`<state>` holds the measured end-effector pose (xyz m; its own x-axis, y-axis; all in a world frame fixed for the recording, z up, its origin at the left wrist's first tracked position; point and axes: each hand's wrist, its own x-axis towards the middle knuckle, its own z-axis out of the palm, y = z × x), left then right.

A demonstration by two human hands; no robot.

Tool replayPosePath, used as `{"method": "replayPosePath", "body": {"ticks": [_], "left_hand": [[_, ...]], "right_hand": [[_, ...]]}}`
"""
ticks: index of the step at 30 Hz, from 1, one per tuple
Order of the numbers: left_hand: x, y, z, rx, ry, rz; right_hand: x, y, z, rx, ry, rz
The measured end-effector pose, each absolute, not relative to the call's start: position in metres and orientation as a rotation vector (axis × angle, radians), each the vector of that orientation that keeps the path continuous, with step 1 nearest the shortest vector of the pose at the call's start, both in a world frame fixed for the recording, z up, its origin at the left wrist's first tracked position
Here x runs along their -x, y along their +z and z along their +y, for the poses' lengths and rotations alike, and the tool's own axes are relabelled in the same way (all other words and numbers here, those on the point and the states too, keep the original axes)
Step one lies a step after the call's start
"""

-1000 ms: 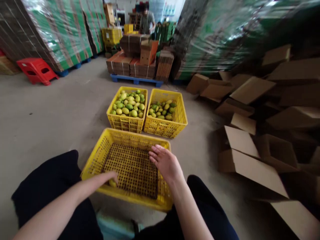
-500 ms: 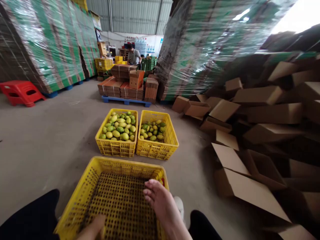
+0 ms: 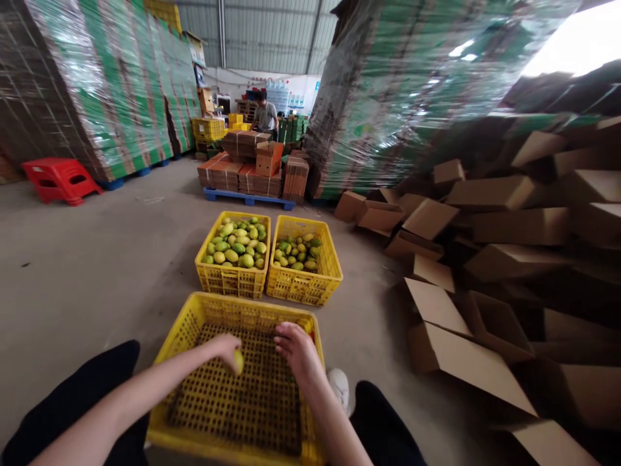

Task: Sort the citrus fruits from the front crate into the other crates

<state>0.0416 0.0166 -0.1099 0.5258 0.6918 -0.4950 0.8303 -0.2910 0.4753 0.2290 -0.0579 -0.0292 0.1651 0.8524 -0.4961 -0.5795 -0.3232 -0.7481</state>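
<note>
In front of me on the floor sits a yellow plastic crate [image 3: 194,424] with a bare, perforated bottom. My left hand [image 3: 227,349] reaches into it, fingers closed round a yellow-green lemon [image 3: 238,362]. My right hand [image 3: 297,349] hovers over the crate's right side, fingers stretched out and nothing in them. Just beyond stand two more yellow crates side by side. The left crate [image 3: 233,279] is heaped with green and yellow lemons [image 3: 237,243]; the right crate [image 3: 334,275] holds a lower layer of similar lemons [image 3: 297,252].
Many loose cardboard boxes [image 3: 456,349] lie in a pile on the right. Farther off, a blue pallet [image 3: 250,198] carries bundled flat cartons. Wrapped green stacks [image 3: 378,103] rise on both sides. A red stool [image 3: 61,180] stands at left, and a person [image 3: 266,115] is in the background.
My left hand has come up and forward into the crate, now showing a lemon in its grasp. My right hand stays open over the right side. The view has shifted slightly.
</note>
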Motion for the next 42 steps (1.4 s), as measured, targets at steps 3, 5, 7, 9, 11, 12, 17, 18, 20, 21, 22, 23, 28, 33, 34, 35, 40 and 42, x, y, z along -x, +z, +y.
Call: {"method": "replayPosePath", "body": {"ticks": [3,5,7,9,11,12,17,18,20,21,22,23,28,33,34,35,40,42], "left_hand": [[-0.041,-0.044,0.032,-2.159,0.085,1.220],[-0.041,-0.002,0.028,-2.141,0.444,1.192],[-0.039,0.024,0.016,-2.103,0.695,1.144],[-0.034,0.030,0.000,-2.089,0.781,1.074],[-0.028,0.017,-0.012,-2.072,0.764,1.016],[-0.025,0.007,-0.016,-2.041,0.753,1.003],[-0.017,-0.036,-0.014,-1.605,0.775,0.978],[-0.017,-0.040,-0.011,-1.549,0.792,0.968],[-0.020,-0.044,-0.005,-1.454,0.831,0.943],[-0.022,-0.044,-0.002,-1.378,0.835,0.945],[-0.024,-0.044,0.001,-1.287,0.833,0.955],[-0.025,-0.045,0.003,-1.204,0.835,0.959],[-0.020,-0.045,0.003,-0.994,0.975,0.957],[-0.004,-0.042,0.001,-0.946,1.128,0.969],[-0.002,-0.040,0.001,-0.945,1.158,0.976],[0.000,-0.038,0.002,-0.947,1.184,0.982],[0.002,-0.028,0.003,-0.950,1.211,0.979],[-0.002,-0.024,0.002,-0.952,1.202,0.955]], "right_hand": [[-0.212,-0.031,-0.055,1.239,1.396,-0.356],[-0.200,-0.025,-0.054,1.144,1.455,-0.407],[-0.188,-0.018,-0.053,0.993,1.604,-0.502],[-0.178,-0.016,-0.053,0.874,1.699,-0.584],[-0.172,-0.020,-0.054,0.877,1.678,-0.606],[-0.170,-0.025,-0.055,0.916,1.645,-0.603],[-0.176,-0.044,-0.058,1.111,1.631,-0.593],[-0.179,-0.045,-0.058,1.128,1.641,-0.575],[-0.184,-0.042,-0.055,1.163,1.654,-0.536],[-0.186,-0.041,-0.053,1.171,1.678,-0.533],[-0.186,-0.039,-0.052,1.158,1.707,-0.536],[-0.186,-0.037,-0.050,1.138,1.738,-0.539],[-0.175,-0.030,-0.044,1.027,1.820,-0.575],[-0.160,-0.024,-0.039,0.954,1.851,-0.625],[-0.158,-0.023,-0.039,0.918,1.853,-0.641],[-0.156,-0.022,-0.038,0.879,1.858,-0.662],[-0.158,-0.024,-0.035,0.748,1.916,-0.716],[-0.165,-0.025,-0.036,0.710,1.940,-0.759]]}}
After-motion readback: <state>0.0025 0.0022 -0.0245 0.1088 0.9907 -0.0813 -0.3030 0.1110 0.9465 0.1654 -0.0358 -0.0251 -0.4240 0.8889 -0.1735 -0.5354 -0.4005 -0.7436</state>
